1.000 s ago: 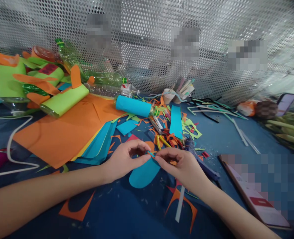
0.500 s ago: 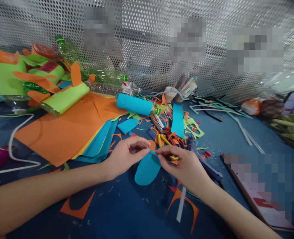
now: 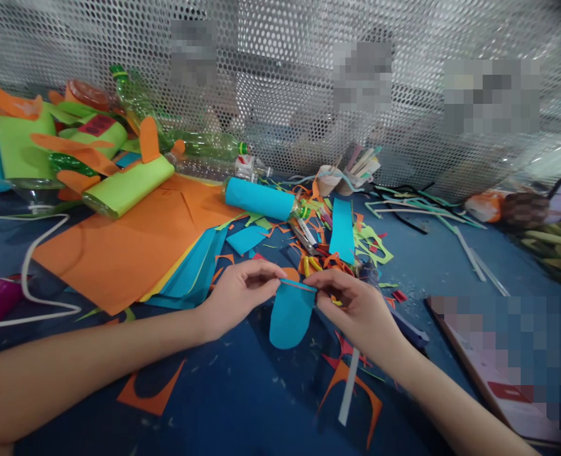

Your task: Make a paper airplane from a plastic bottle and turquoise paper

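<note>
A rounded blue paper piece (image 3: 290,316) hangs between my two hands, with a folded strip along its top edge. My left hand (image 3: 245,294) pinches the left end of that fold. At the fold's right end, my right hand (image 3: 351,301) has thumb and fingers closed on the paper. Just behind the fold, a bit of orange paper (image 3: 290,274) shows. Beyond my hands lies a bottle wrapped in blue paper (image 3: 261,198), and to its right is a blue paper strip (image 3: 341,231).
Orange sheets (image 3: 118,253) lie over blue ones at left, below a green-wrapped bottle (image 3: 130,188). Paper scraps and tools surround the middle. Cups (image 3: 328,180) with sticks stand at the back. A flat device (image 3: 508,380) lies at right, a white cable (image 3: 26,266) at left.
My right hand has moved slightly right, and the blue piece now hangs straighter, its folded top edge more visible. The whole view has shifted a little.
</note>
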Demonstrator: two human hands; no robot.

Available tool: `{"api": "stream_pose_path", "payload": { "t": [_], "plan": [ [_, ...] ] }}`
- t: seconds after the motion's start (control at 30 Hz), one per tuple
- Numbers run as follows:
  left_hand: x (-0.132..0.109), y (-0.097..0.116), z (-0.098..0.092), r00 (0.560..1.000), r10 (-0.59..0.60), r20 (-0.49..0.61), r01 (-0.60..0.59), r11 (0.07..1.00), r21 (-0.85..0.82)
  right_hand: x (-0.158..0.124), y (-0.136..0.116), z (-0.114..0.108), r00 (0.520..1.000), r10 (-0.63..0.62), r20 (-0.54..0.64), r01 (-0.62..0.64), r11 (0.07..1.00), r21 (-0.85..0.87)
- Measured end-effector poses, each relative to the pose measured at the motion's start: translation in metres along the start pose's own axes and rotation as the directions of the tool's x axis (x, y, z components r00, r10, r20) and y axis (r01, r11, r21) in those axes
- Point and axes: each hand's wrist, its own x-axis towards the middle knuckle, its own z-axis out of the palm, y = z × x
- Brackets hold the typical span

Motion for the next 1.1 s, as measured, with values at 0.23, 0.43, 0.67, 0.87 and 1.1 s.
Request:
{"api": "stream_pose_path", "payload": {
  "t": [0.23, 0.43, 0.67, 0.87, 1.1],
  "plan": [
    [0.000, 0.002, 0.000, 1.000, -0.012, -0.002, 0.012, 0.999, -0.036, 0.001, -0.004, -0.001, 0.999, 0.035, 0.010, -0.036, 0.997, 0.071],
    [-0.003, 0.002, 0.002, 0.998, -0.010, 0.060, 0.011, 1.000, -0.025, 0.000, -0.004, 0.005, 1.000, 0.017, 0.020, -0.017, 1.000, 0.001],
    [-0.006, 0.001, 0.003, 0.995, 0.052, 0.088, -0.058, 0.996, 0.065, -0.002, -0.007, 0.007, 0.997, -0.041, 0.066, 0.042, 0.999, -0.006],
    [-0.010, 0.004, 0.004, 0.989, 0.079, 0.122, -0.094, 0.988, 0.124, -0.004, -0.012, 0.009, 0.997, -0.029, 0.066, 0.030, 0.999, -0.025],
    [-0.008, 0.001, 0.005, 0.995, 0.057, 0.085, -0.065, 0.992, 0.104, -0.005, -0.012, 0.008, 0.996, -0.089, -0.015, 0.087, 0.988, -0.130]
  ]
}}
